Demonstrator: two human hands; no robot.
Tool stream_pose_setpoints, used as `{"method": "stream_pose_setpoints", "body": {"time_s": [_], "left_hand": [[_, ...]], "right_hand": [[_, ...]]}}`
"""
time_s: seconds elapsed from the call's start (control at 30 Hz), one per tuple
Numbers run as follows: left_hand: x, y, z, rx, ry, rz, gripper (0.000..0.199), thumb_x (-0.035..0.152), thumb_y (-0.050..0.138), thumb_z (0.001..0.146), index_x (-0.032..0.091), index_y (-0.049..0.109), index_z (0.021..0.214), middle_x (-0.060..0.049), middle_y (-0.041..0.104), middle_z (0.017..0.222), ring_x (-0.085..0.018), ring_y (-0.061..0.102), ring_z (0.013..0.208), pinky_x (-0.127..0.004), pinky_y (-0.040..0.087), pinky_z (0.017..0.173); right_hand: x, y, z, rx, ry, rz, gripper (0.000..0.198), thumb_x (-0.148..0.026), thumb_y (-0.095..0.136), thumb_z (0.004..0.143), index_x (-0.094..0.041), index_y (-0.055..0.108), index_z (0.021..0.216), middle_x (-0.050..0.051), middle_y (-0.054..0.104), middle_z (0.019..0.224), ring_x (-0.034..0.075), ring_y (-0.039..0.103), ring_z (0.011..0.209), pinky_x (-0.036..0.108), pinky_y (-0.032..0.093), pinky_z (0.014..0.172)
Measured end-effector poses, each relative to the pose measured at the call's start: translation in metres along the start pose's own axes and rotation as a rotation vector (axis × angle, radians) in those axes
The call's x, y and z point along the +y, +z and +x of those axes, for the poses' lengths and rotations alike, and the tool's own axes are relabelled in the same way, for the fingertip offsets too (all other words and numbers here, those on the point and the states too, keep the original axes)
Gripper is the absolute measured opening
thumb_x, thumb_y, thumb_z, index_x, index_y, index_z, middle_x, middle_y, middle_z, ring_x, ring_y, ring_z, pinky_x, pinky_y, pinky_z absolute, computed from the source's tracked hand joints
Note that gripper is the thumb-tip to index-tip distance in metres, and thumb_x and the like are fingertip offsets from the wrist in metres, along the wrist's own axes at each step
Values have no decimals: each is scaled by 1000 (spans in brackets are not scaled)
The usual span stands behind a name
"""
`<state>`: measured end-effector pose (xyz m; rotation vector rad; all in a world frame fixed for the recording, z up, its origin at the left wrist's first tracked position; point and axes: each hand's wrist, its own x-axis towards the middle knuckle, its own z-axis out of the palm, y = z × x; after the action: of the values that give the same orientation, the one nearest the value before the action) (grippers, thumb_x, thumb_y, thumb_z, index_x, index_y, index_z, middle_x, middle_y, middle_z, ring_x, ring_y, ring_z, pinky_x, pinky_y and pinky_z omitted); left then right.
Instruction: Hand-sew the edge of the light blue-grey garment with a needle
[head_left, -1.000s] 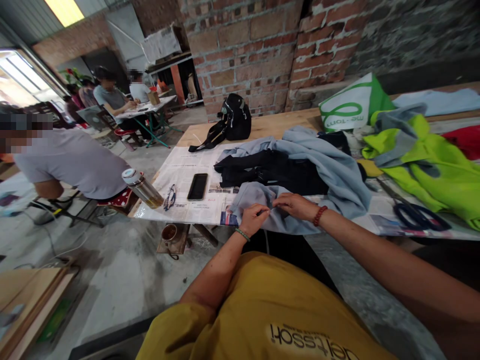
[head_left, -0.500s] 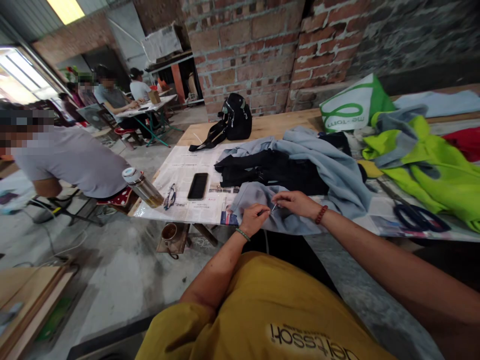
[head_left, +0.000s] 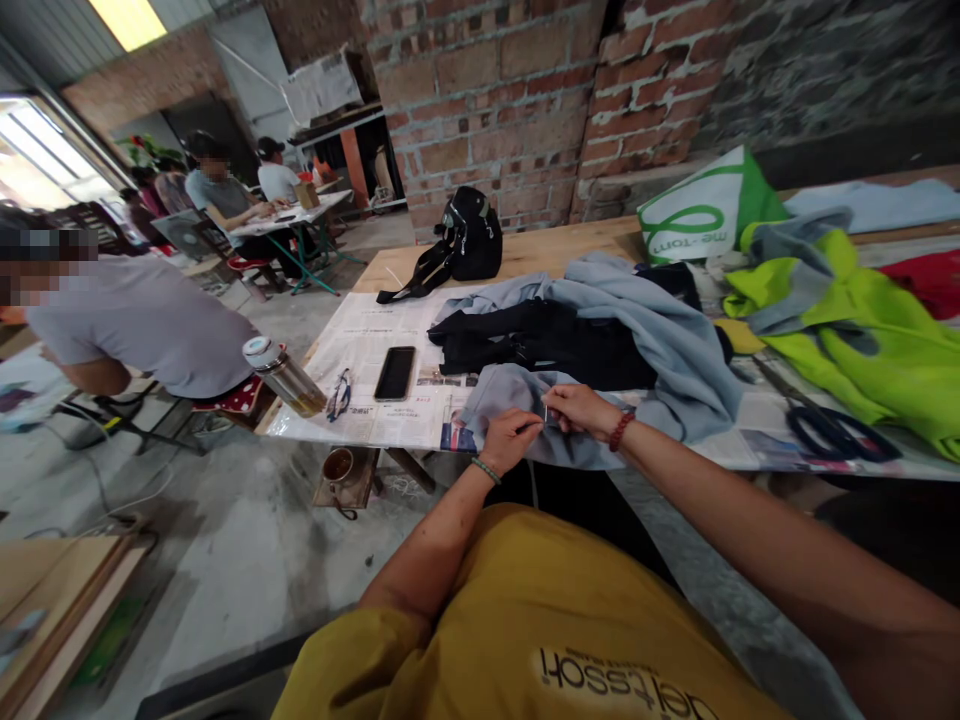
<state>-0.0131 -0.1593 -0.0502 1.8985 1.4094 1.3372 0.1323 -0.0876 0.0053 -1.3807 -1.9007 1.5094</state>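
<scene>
Both hands are close together over the near edge of the table, above a grey cloth garment (head_left: 684, 375). My right hand (head_left: 583, 410) is closed in a pinch on a thin, shiny, needle-like piece (head_left: 546, 412), which points down toward my left fingers. My left hand (head_left: 511, 436) has thumb and fingers pressed together; whatever they hold is too small to make out. Just beyond the hands lies a black garment (head_left: 551, 335) on top of the grey cloth. Part of the grey cloth hangs by the table edge below my hands.
A phone (head_left: 395, 373), eyeglasses (head_left: 339, 394) and a bottle (head_left: 289, 378) are on the newspaper-covered table at left. Behind sits a black bag (head_left: 477, 235). Scissors (head_left: 840, 434), a yellow-green garment (head_left: 862, 320) and a green-white bag (head_left: 697, 212) lie right. A person (head_left: 142, 320) sits at left.
My right hand has curled its fingers tighter and shifted slightly left, and the thin piece now points more downward. My left hand stays almost in place, its fingers a little straighter.
</scene>
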Motion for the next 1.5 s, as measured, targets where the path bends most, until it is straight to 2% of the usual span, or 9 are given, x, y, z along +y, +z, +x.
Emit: {"method": "stream_pose_setpoints", "body": {"time_s": [0.27, 0.5, 0.57, 0.67, 0.73, 0.83, 1.0, 1.23, 1.5], "left_hand": [[0, 4, -3, 48, 11, 22, 12, 19, 58, 82, 16, 70, 82, -3, 66, 76, -13, 59, 72, -25, 50, 71], [-2, 4, -2, 105, -32, 56, 11, 16, 59, 81, 15, 70, 82, -3, 66, 75, -13, 59, 72, -25, 49, 69], [-1, 2, 0, 95, -47, 43, 11, 16, 60, 80, 15, 70, 82, -4, 67, 75, -13, 60, 73, -25, 49, 69], [1, -1, 2, 99, -98, -4, 10, 17, 60, 79, 15, 70, 80, -3, 67, 76, -13, 60, 74, -25, 49, 71], [2, -2, 3, 109, -144, -48, 10, 18, 60, 78, 15, 70, 78, -3, 68, 76, -13, 60, 73, -25, 48, 70], [3, -3, 3, 123, -205, -104, 11, 21, 60, 78, 15, 70, 77, -2, 68, 75, -13, 59, 71, -24, 48, 68], [2, -2, 3, 127, -208, -106, 11, 21, 61, 77, 16, 71, 76, -1, 69, 73, -12, 60, 71, -24, 49, 69], [4, -2, 2, 101, -146, -67, 10, 19, 61, 77, 16, 71, 78, -3, 70, 77, -13, 61, 74, -25, 50, 72], [2, 2, 3, 93, -136, -45, 10, 19, 61, 77, 16, 71, 78, -3, 70, 77, -13, 62, 74, -25, 51, 72]], "right_hand": [[5, 5, 3, -46, -70, -135, 28, -37, 47, 84, -20, 42, 62, -8, 32, 38, 6, 31, 31, 20, 22, 33], [-2, 7, -8, -98, -95, -335, 27, -32, 42, 84, -18, 53, 64, -3, 49, 47, 10, 43, 37, 23, 33, 42], [-3, 3, -10, -41, -197, -414, 24, -29, 41, 84, -17, 61, 77, 0, 58, 57, 11, 49, 43, 24, 39, 48], [-2, -2, -17, 216, -528, -516, 25, -25, 45, 82, -18, 62, 101, 7, 65, 88, 14, 57, 61, 27, 45, 63], [4, -2, -24, 319, -703, -551, 25, -23, 47, 82, -18, 59, 104, 10, 62, 100, 16, 57, 70, 29, 46, 70], [17, 3, -36, 322, -802, -563, 21, -20, 47, 82, -19, 57, 100, 10, 60, 97, 17, 57, 73, 30, 47, 72], [39, 20, -41, 334, -773, -623, 23, -23, 53, 79, -19, 52, 102, 9, 59, 92, 20, 57, 80, 30, 48, 70], [48, 31, -28, 425, -754, -571, 16, -28, 42, 90, -21, 56, 90, 7, 62, 85, 18, 60, 81, 30, 48, 71], [58, 36, -28, 468, -770, -477, 18, -24, 44, 87, -21, 57, 99, 8, 64, 89, 20, 61, 84, 33, 51, 73]]}}
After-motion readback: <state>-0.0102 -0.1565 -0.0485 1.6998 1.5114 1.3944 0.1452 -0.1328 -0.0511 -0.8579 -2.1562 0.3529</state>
